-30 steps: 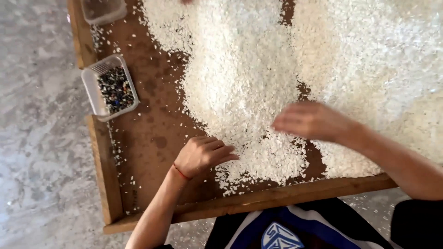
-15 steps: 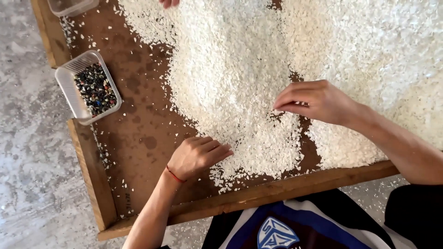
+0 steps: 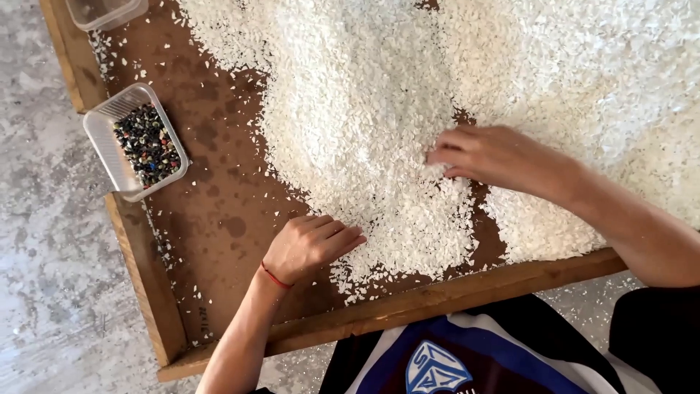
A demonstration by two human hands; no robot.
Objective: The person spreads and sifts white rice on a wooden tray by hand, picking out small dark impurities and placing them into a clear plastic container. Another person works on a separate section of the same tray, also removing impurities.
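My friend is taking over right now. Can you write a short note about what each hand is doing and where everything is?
Left hand: loosely curled, resting on the brown tray floor at the near edge of the white flakes; whether it holds anything cannot be told.
Right hand: fingertips pinched together in the flakes, mid-pile.
Things: flakes cover most of the wooden tray. A clear tub at the left rim holds small dark and coloured bits. A second clear tub sits at the top left.
Done: some dark bits are in the tub.
Left: a large spread of flakes lies unsearched, judging by its size.
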